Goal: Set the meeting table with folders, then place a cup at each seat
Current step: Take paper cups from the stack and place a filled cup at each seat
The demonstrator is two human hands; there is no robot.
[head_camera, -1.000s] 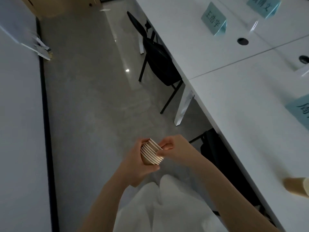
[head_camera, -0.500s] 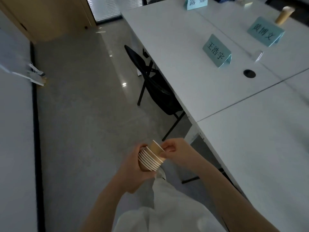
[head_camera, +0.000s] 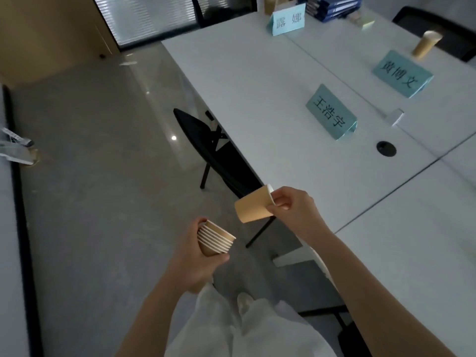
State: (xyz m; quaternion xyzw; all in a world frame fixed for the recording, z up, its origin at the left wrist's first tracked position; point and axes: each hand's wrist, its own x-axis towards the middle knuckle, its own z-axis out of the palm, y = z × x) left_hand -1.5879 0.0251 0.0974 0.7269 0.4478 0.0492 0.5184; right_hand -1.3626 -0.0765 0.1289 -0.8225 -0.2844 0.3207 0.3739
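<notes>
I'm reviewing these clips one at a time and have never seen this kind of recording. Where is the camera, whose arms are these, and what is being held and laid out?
There is no machine here. One wide-angle camera sits on a person's head and looks forward and down, so the two bare arms at the bottom are the wearer's own.

The left hand holds a nested stack of paper cups. The right hand pinches a single paper cup by its rim; it lies tilted on its side in the air, near the edge of the white meeting table.

On the table stand three blue name cards, and two more cups at the far side. A pile of blue folders sits at the far end. A black chair is tucked under the near edge.

No cup stands yet at the nearest card.
</notes>
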